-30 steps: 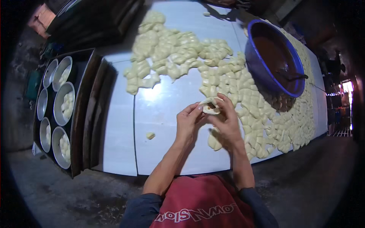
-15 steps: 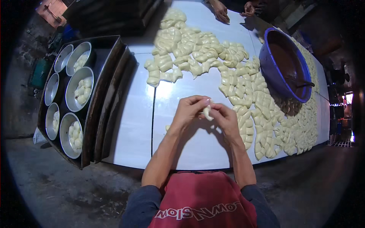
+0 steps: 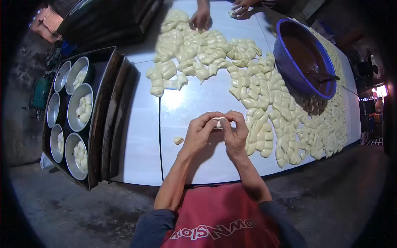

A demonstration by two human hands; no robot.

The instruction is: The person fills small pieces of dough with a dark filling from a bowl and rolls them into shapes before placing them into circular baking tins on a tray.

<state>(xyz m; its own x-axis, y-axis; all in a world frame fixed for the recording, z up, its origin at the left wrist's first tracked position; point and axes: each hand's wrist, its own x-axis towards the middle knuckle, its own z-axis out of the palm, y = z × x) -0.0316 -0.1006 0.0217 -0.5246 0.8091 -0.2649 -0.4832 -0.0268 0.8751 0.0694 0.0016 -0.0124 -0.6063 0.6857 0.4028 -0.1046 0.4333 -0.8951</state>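
My left hand (image 3: 199, 131) and my right hand (image 3: 235, 131) meet over the white table (image 3: 140, 153). Between their thumbs and fingertips they pinch a small piece of dough (image 3: 218, 122), mostly covered by the fingers. A loose dough lump (image 3: 178, 140) lies on the table by my left wrist. Many pale, glossy dough pieces (image 3: 256, 89), pressed side by side in sheets, spread over the far and right parts of the table, close to my right hand.
Left, a dark metal tray (image 3: 106, 120) holds several round tins (image 3: 81, 108), some with dough balls inside. A blue basin (image 3: 285, 66) of brown filling, with a utensil (image 3: 324, 77) in it, stands at the right. Across the table, another person's hand (image 3: 201, 19) touches the dough.
My fingers have closed further around the dough piece, covering most of it. The loose lump by my left wrist shows more fully. The other person's hand has reached onto the far dough.
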